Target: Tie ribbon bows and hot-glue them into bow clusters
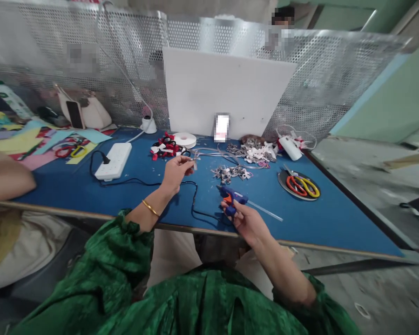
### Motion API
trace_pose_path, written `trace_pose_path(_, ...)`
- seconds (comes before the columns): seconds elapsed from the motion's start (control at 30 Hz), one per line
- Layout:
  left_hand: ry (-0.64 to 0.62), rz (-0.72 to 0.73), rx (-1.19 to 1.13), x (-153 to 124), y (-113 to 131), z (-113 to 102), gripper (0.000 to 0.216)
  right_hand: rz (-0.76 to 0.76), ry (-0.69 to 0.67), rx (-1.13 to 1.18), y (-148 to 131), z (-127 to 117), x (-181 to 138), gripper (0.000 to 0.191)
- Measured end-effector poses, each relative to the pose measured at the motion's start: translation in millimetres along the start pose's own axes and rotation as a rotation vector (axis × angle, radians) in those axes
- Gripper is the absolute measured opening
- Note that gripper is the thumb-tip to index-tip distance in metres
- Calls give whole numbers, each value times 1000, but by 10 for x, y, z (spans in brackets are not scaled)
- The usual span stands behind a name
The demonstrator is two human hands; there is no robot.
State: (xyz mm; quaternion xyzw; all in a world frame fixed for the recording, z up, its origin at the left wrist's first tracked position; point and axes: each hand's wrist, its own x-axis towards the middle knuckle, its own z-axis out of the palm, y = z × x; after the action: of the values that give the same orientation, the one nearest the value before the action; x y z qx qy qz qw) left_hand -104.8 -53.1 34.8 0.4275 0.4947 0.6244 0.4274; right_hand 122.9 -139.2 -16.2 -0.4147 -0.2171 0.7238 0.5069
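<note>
My left hand (176, 173) pinches a small grey ribbon bow (196, 160) above the blue table. In my right hand (246, 221) is a blue hot glue gun (235, 195) with an orange trigger, its nozzle pointing up and left. A clear glue stick (267, 211) juts from the gun's back end. Just beyond the gun lies a small heap of grey and white bows (230, 174). Red, white and black bows (165, 148) are piled beyond my left hand, beside a roll of white ribbon (185, 140).
A black cord runs across the table (153, 195) from a white power strip (114, 160). Scissors with orange and yellow handles (302, 185) lie on a round dish at right. A phone (221, 128) leans against a white board (226, 88). Another person's arm (9, 177) rests at left.
</note>
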Motion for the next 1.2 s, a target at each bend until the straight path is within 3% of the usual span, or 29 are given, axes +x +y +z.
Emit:
trace_pose_path(0.2, -36, -29, 37, -278, 89, -281, 27, 84, -24, 12, 115, 291, 130, 19)
trace_pose_path(0.37, -120, -35, 51, -333, 203, -160, 26, 176, -75, 37, 74, 466, 290, 22)
trace_pose_path(0.5, -148, 4, 11, -374, 304, -81, 25, 189, -4, 80, 122, 779, 510, 28)
trace_pose_path(0.7, -89, 12, -23, -518, 394, -229, 24, 103, 125, 60, 210, 1260, 942, 21)
trace_pose_path(0.87, -48, 38, -23, -649, 519, -303, 20, 149, 93, -82, 220, 1475, 1125, 23)
trace_pose_path(0.97, -76, 47, 12, -691, 553, -271, 17, 171, 11, -182, 181, 1433, 982, 16)
trace_pose_path(1.07, -115, 19, 42, -708, 542, -179, 17, 129, -47, -267, 136, 1199, 682, 8)
trace_pose_path(1.2, -246, -59, 38, -727, 481, 100, 19, -243, -306, -457, -28, 639, 277, 24)
